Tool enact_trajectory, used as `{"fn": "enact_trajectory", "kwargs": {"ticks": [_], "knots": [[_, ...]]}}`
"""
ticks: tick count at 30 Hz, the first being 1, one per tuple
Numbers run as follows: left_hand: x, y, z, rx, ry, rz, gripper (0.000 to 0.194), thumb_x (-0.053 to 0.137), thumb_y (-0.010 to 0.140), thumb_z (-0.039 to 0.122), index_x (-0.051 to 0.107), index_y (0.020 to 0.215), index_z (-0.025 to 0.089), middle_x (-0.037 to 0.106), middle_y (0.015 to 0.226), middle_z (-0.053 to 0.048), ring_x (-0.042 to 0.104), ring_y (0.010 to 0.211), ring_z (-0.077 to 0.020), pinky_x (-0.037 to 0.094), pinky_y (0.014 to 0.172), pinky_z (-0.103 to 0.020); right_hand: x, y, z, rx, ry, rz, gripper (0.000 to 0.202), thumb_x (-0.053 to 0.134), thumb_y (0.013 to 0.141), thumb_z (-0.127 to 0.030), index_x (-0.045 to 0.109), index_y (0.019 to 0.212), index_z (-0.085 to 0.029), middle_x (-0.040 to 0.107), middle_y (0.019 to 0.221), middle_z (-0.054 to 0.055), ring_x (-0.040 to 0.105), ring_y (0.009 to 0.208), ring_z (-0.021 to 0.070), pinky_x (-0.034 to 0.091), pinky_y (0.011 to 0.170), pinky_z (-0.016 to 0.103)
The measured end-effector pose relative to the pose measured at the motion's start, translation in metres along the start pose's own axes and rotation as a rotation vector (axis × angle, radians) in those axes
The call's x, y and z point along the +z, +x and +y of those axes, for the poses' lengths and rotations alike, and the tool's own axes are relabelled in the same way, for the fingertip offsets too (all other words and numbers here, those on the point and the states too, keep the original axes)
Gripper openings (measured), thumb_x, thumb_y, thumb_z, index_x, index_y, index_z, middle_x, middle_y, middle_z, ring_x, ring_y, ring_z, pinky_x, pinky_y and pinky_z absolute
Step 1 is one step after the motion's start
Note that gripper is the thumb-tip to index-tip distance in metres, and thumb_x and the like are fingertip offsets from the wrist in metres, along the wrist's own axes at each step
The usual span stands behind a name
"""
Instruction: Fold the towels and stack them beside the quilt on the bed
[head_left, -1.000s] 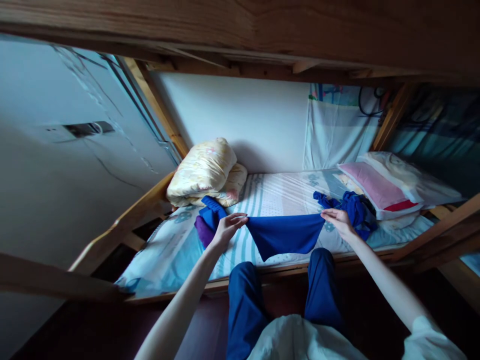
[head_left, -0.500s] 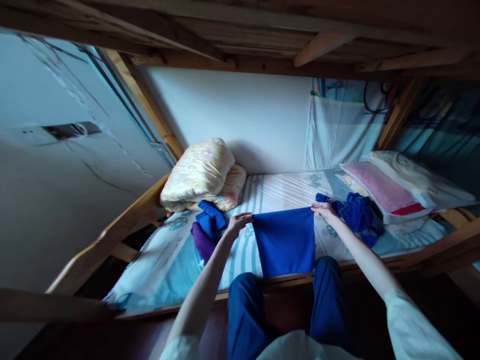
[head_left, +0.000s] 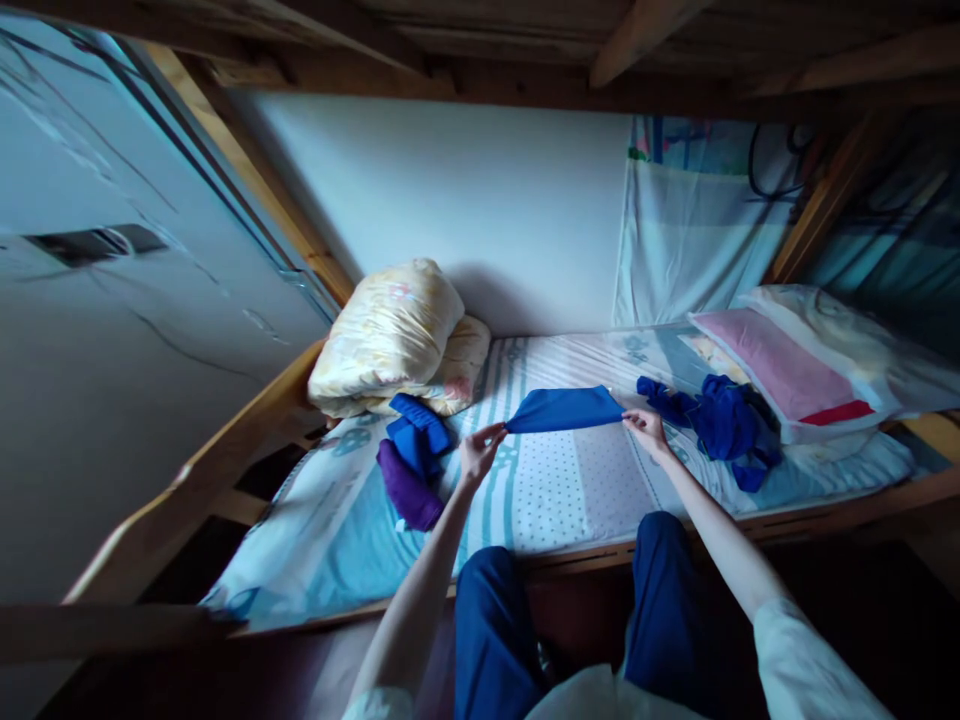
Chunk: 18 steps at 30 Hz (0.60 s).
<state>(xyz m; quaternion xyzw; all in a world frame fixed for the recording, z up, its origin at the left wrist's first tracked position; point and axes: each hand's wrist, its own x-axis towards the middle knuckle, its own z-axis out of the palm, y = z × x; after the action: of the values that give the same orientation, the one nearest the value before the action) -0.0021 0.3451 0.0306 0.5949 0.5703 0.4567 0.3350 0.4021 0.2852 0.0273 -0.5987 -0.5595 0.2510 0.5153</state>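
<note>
A piece of blue cloth (head_left: pixel 566 409) is stretched between my two hands over the middle of the bed. My left hand (head_left: pixel 481 452) pinches its near left corner. At the near right corner, my right hand (head_left: pixel 646 430) pinches it with thumb and fingers. The cloth's far part swings out away from me; whether it touches the sheet I cannot tell. Left of my left hand lie folded blue clothes (head_left: pixel 417 437) and a purple cloth item (head_left: pixel 407 487). Beyond my right hand is a crumpled dark blue garment (head_left: pixel 724 418).
A patterned sheet (head_left: pixel 551 510) covers the lower bunk. A cream quilt (head_left: pixel 394 330) is piled at the back left. Pink bedding in a clear bag (head_left: pixel 780 365) lies at the right. The upper bunk's wooden beams (head_left: pixel 517 88) run low overhead. A wooden rail (head_left: pixel 202 465) borders the left end.
The blue cloth hung down toward me as a flat square; now its free end has swung away over the bed. Both hands still hold its corners. The view has shifted slightly.
</note>
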Motion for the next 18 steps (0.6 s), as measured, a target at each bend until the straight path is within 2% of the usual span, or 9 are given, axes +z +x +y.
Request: {"fn": "enact_trajectory", "kwargs": {"ticks": [4,7,9,11,14,18], "knots": [[0.016,-0.052,-0.066,-0.118,0.122,-0.117,0.037,0.07,0.074,0.047,0.083,0.093,0.018,0.082,0.096,-0.012,0.075,0.098,-0.033,0.058,0.086,-0.04,0.014,-0.044,0.05,0.076,-0.047,-0.172,0.018,0.068,0.075,-0.034,0.08,0.075,-0.02,0.081,0.082,0.009,0.073,0.076,0.0241,0.056,0.072,0.033],[0.027,-0.086,-0.109,-0.212,0.227,-0.284,0.039,0.068,0.075,0.042,0.081,0.103,0.019,0.082,0.093,-0.011,0.074,0.087,-0.0298,0.056,0.083,-0.039,0.027,-0.077,0.086,0.266,-0.173,-0.359,0.013,0.07,0.073,-0.028,0.081,0.075,-0.021,0.082,0.087,0.008,0.076,0.087,0.026,0.058,0.082,0.035],[0.034,-0.101,-0.129,-0.258,0.293,-0.419,0.041,0.069,0.074,0.038,0.079,0.109,0.019,0.081,0.091,-0.01,0.072,0.083,-0.0272,0.055,0.084,-0.039,0.033,-0.097,0.103,0.409,-0.287,-0.489,0.013,0.071,0.07,-0.023,0.082,0.077,-0.021,0.082,0.089,0.007,0.076,0.091,0.0252,0.058,0.085,0.034],[0.038,-0.11,-0.142,-0.284,0.341,-0.552,0.042,0.07,0.073,0.033,0.077,0.112,0.02,0.081,0.09,-0.009,0.071,0.084,-0.0255,0.053,0.088,-0.038,0.035,-0.112,0.115,0.493,-0.352,-0.578,0.016,0.071,0.067,-0.018,0.083,0.077,-0.021,0.082,0.086,0.005,0.076,0.091,0.0247,0.058,0.085,0.032],[0.04,-0.114,-0.152,-0.289,0.381,-0.733,0.039,0.072,0.07,0.03,0.078,0.107,0.023,0.081,0.099,-0.007,0.071,0.095,-0.0261,0.051,0.094,-0.038,0.034,-0.126,0.125,0.544,-0.369,-0.644,0.02,0.071,0.063,-0.015,0.084,0.076,-0.022,0.081,0.081,0.003,0.077,0.089,0.0249,0.058,0.081,0.031],[0.041,-0.112,-0.158,-0.321,0.415,-0.829,0.036,0.072,0.065,0.033,0.082,0.098,0.023,0.08,0.108,-0.008,0.07,0.103,-0.0294,0.052,0.095,-0.037,0.032,-0.127,0.129,0.587,-0.381,-0.706,0.024,0.07,0.063,-0.016,0.086,0.081,-0.022,0.082,0.085,0.003,0.076,0.091,0.025,0.057,0.081,0.03]]}}
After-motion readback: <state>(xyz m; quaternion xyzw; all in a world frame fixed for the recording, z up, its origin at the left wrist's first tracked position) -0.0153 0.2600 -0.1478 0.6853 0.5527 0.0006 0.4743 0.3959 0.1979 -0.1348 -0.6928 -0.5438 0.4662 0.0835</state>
